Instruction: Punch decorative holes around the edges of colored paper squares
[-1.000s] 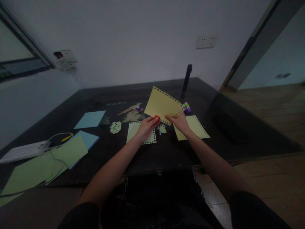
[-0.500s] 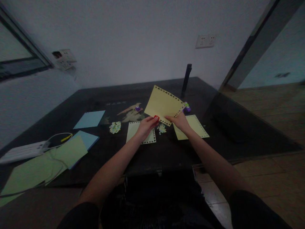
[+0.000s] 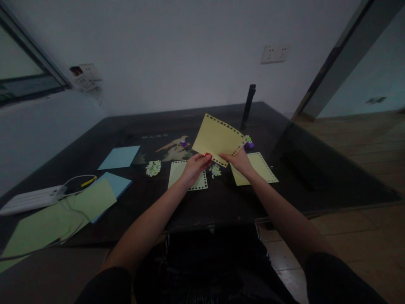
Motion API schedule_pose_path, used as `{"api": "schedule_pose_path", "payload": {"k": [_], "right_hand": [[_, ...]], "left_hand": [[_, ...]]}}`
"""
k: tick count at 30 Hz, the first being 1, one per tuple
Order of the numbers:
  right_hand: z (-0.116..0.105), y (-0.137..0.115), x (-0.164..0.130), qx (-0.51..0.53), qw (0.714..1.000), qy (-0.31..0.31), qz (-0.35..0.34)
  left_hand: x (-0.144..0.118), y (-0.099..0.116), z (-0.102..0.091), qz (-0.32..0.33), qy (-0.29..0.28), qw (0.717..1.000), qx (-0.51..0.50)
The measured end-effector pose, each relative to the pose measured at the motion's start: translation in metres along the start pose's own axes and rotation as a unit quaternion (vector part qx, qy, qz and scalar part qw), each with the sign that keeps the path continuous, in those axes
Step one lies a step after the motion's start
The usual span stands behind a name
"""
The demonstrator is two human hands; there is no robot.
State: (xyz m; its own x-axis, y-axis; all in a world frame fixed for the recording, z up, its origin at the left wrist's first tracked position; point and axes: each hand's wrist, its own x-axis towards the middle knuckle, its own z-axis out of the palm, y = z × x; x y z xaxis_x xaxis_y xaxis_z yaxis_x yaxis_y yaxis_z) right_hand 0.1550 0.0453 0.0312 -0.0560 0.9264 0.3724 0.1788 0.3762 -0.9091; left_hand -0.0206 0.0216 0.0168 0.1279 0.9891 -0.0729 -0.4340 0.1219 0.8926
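Note:
My right hand (image 3: 241,162) grips a yellow sheet of paper (image 3: 217,137) by its lower right part, thumb on top, and holds it tilted above the table. Small punched holes run along three of its edges. A small red paper punch (image 3: 208,156) is closed in my left hand (image 3: 194,169), at the sheet's lower edge. Most of the punch is hidden by my fingers. Beneath my hands lie a pale sheet with punched edges (image 3: 177,171), a yellow sheet with holes down one side (image 3: 261,166) and a small heap of paper cut-outs (image 3: 215,170).
Another heap of cut-outs (image 3: 153,168) lies on the dark table (image 3: 218,207). Blue paper (image 3: 120,157), green sheets (image 3: 47,226) and a white power strip (image 3: 31,200) with cables are at the left. Small purple punches (image 3: 249,145) and a black upright post (image 3: 248,106) stand farther back.

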Motion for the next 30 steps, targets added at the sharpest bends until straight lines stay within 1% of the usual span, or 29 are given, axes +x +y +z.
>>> {"api": "schedule_pose_path", "payload": {"k": [14, 19, 30], "right_hand": [[-0.0002, 0.0026, 0.0007, 0.004, 1.0, -0.006, -0.006], [0.0001, 0.0016, 0.0004, -0.003, 1.0, -0.019, -0.014], [-0.0003, 0.0006, -0.0004, -0.016, 1.0, -0.018, -0.005]], "left_hand": [[0.0, -0.0008, -0.0005, 0.003, -0.002, 1.0, 0.002], [-0.0004, 0.0, -0.0003, -0.001, 0.004, 1.0, 0.012], [-0.0012, 0.001, 0.0001, 0.004, 0.007, 1.0, 0.026]]}}
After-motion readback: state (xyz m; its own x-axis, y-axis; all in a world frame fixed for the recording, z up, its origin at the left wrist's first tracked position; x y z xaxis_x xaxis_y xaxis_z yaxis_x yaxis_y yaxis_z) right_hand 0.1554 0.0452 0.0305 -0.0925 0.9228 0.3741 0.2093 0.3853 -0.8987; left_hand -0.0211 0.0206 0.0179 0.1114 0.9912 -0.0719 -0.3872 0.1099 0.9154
